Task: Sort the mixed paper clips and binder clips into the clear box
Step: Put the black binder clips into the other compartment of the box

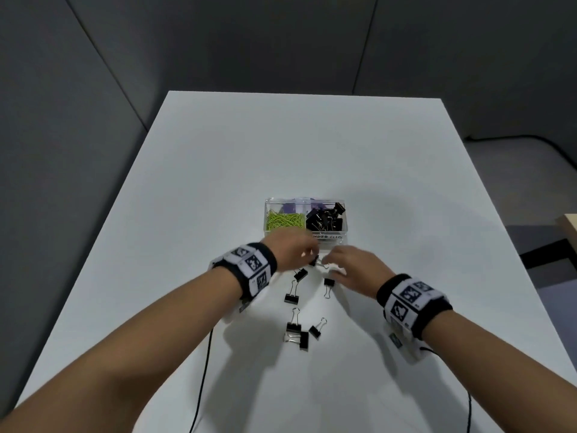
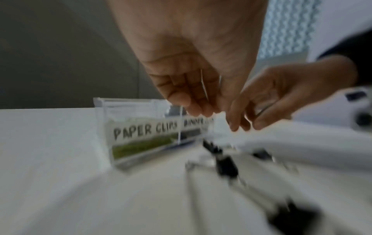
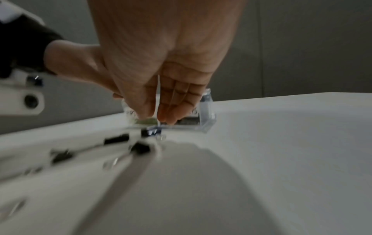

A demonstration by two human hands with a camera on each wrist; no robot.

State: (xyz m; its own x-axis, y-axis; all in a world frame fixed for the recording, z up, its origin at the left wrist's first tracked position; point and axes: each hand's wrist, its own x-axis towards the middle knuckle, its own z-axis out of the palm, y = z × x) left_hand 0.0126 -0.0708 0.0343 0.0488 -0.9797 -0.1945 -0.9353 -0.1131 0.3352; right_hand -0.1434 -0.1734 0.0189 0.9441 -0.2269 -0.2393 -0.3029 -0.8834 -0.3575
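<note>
Both hands meet just in front of the box. The left hand (image 1: 292,253) and right hand (image 1: 349,267) hover with fingers loosely curled over a small black binder clip with wire handles (image 1: 317,262) lying on the white desk (image 1: 218,170); whether either grip has closed on it I cannot tell, since blur hides the fingertips.

Pinching that clip by its wire handles would probably lift it cleanly over the near wall.

The clear plastic two-compartment box (image 1: 324,238) holds lime-green paper clips (image 1: 284,220) on the left and black binder clips (image 1: 326,220) on the right. Six more loose binder clips (image 1: 293,326) lie nearer the person.
</note>
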